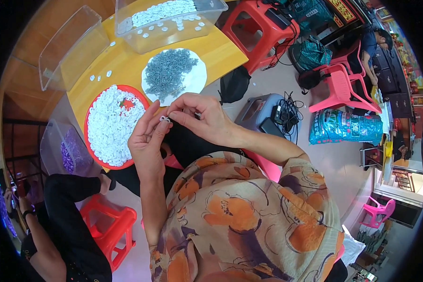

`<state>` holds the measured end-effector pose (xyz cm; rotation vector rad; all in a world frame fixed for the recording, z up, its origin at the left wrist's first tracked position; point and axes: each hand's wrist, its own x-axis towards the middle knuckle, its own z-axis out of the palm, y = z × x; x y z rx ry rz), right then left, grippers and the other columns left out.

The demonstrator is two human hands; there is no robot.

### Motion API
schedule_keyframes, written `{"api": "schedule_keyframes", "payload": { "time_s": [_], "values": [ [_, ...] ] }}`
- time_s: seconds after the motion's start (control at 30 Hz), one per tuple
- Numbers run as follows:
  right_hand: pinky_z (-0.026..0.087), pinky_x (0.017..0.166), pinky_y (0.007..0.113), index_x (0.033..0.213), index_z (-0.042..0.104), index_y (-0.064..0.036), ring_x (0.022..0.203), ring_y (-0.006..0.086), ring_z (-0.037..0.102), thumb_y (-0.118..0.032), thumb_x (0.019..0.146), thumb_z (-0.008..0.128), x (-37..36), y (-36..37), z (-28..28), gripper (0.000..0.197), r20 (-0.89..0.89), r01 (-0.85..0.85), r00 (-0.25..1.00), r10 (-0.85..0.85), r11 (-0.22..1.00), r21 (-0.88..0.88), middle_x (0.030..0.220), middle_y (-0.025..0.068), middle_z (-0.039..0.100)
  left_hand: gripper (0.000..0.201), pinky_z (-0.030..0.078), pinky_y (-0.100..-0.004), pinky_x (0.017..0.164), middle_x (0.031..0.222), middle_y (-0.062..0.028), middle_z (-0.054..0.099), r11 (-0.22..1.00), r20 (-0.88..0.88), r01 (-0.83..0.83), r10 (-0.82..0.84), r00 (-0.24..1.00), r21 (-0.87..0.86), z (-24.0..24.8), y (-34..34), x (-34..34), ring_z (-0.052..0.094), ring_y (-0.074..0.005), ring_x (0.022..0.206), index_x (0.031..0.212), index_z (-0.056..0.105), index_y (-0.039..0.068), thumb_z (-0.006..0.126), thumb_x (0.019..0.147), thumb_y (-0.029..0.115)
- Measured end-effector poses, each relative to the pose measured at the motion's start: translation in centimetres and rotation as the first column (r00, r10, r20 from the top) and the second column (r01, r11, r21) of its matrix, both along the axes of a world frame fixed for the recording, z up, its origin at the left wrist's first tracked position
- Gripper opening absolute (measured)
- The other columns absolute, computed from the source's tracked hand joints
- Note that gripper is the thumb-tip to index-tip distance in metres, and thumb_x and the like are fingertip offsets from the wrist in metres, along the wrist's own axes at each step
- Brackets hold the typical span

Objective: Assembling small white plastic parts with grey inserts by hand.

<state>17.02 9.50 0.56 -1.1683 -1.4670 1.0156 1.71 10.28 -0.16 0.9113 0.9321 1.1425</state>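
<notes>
My left hand [148, 141] pinches a small white plastic piece [164, 119] between thumb and fingertips. Close against it, my right hand [204, 120] has its thumb and forefinger pressed together; what they hold, if anything, is too small to make out. Just left of my hands, a red round tray [86, 123] carries a heap of white plastic pieces [110, 124] that look similar. Beyond my hands stands a white plate [199, 77] with a pile of small grey screw-like parts [167, 75].
The yellow table [225, 51] bears a clear bin [141, 44] of white pieces and a second clear bin [73, 49]. Red stools [261, 28] stand beyond and at lower left. A person in black [70, 221] sits at left. Cables [289, 113] lie on a grey box at right.
</notes>
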Motion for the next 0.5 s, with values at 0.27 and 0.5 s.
{"api": "schedule_keyframes", "payload": {
  "time_s": [0.27, 0.5],
  "values": [
    [0.033, 0.050, 0.018, 0.091, 0.061, 0.0001, 0.056, 0.0013, 0.040, -0.006, 0.084, 0.058, -0.15, -0.02, 0.19, 0.010, 0.024, -0.009, 1.000, 0.009, 1.000, 0.001, 0.066, -0.0016, 0.053, 0.041, 0.046, -0.0158, 0.066, 0.101, -0.0109, 0.063, 1.000, -0.012, -0.016, 0.016, 1.000, 0.021, -0.15, -0.10, -0.09, 0.058, -0.0077, 0.080, 0.120, 0.050, -0.001, 0.059, 0.080, -0.005],
    [0.035, 0.051, 0.019, 0.090, 0.061, 0.0006, 0.056, 0.0019, 0.041, -0.006, 0.083, 0.059, -0.24, -0.05, 0.24, 0.010, 0.036, -0.029, 0.999, 0.029, 1.000, -0.013, 0.068, -0.0005, 0.055, 0.041, 0.046, -0.0175, 0.069, 0.099, -0.0104, 0.063, 0.999, 0.011, -0.040, 0.040, 0.999, 0.036, 0.04, -0.29, 0.23, 0.058, -0.0081, 0.079, 0.120, 0.050, -0.002, 0.060, 0.079, -0.005]
  ]
}}
